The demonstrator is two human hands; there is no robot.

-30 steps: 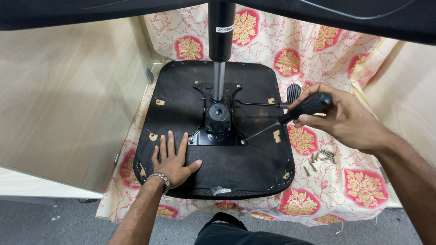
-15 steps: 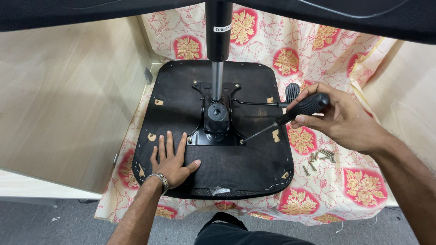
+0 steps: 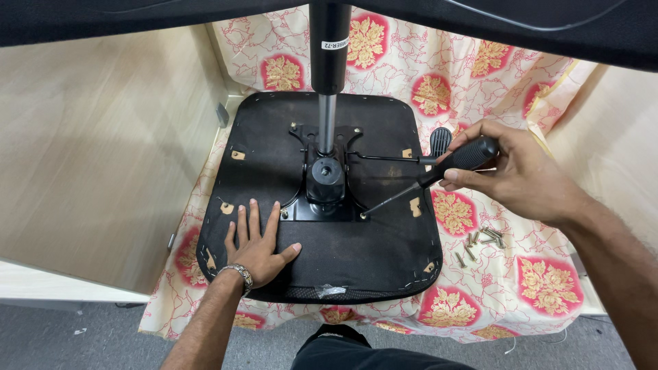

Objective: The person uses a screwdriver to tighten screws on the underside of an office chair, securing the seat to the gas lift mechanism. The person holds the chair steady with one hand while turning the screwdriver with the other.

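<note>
Overhead, white label on black column.

One seat base, one screwdriver, perhaps eight screws.

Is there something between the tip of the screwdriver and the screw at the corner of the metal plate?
Nothing visible. The screwdriver in the right hand already has its tip at the plate corner; the lever lies above its shaft.

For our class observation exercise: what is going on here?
A person works on an upturned black chair seat lying on a floral cloth. The left hand presses flat on the seat. The right hand holds a black-handled screwdriver, its tip at a corner of the metal mounting plate. Loose screws lie on the cloth nearby.
</note>
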